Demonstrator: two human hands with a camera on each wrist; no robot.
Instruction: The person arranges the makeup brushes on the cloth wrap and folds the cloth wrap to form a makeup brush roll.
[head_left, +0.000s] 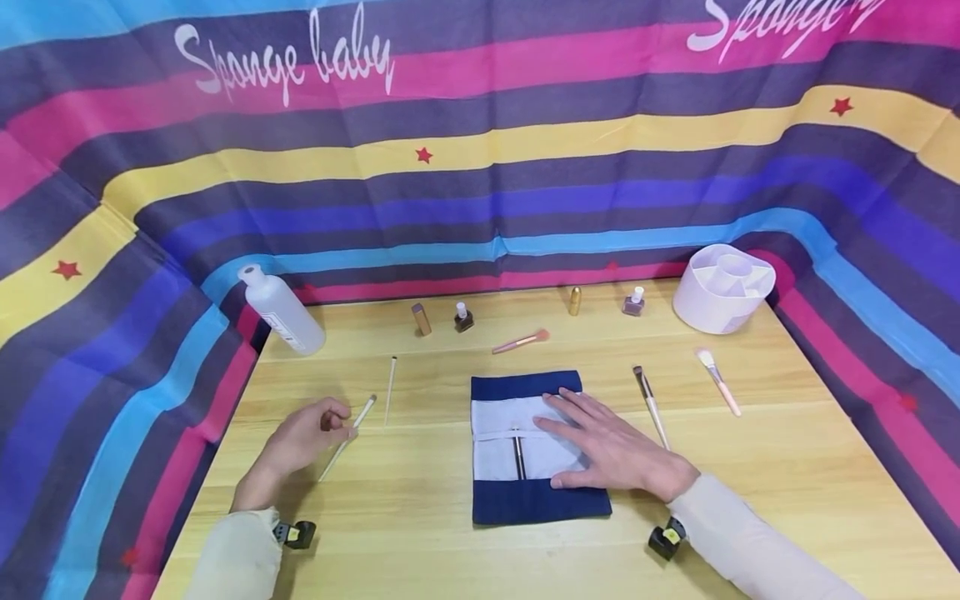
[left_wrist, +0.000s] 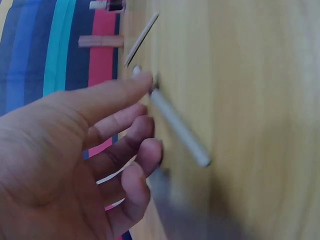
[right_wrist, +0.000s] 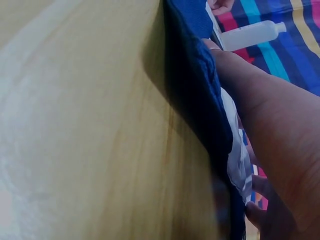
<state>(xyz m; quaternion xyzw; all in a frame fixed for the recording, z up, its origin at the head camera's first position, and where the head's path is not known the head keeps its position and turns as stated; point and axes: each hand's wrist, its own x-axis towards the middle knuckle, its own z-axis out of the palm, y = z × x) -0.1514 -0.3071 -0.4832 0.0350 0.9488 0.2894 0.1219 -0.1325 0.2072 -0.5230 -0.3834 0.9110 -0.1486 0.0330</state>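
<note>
The right hand (head_left: 611, 446) is laid flat, fingers straight and spread, on the blue and white brush roll (head_left: 528, 446), which is spread open at the middle of the wooden table (head_left: 750, 483). A dark-handled brush (head_left: 517, 454) is seen tucked into the white pocket of the roll, just left of the resting fingers. In the right wrist view the palm (right_wrist: 280, 130) is shown pressed against the blue cloth edge (right_wrist: 195, 100) of the roll.

The left hand (head_left: 300, 437), left of the roll, is curled loosely round a thin white-handled brush (head_left: 347, 437), which is pinched between thumb and fingers and held slanted over the table. In the left wrist view the white handle (left_wrist: 177, 125) is seen touched by the thumb tip (left_wrist: 140, 82), with the other fingers bent beneath it.

A slim white stick (head_left: 390, 387) is laid between the left hand and the roll. Just right of the roll, beside the right hand, a dark-bristled brush (head_left: 648, 404) is placed, and further right a pink-handled brush (head_left: 718, 382). Behind the roll a small pink brush (head_left: 521, 340) is set, with a gold tube (head_left: 421, 319) and a dark nail polish bottle (head_left: 463, 317) behind it to the left, and a gold capsule (head_left: 574, 301) and a mauve polish bottle (head_left: 634, 302) to the right. A white plastic bottle (head_left: 281, 308) is laid at the far left corner, and a white round organiser (head_left: 723, 287) is stood at the far right.
</note>
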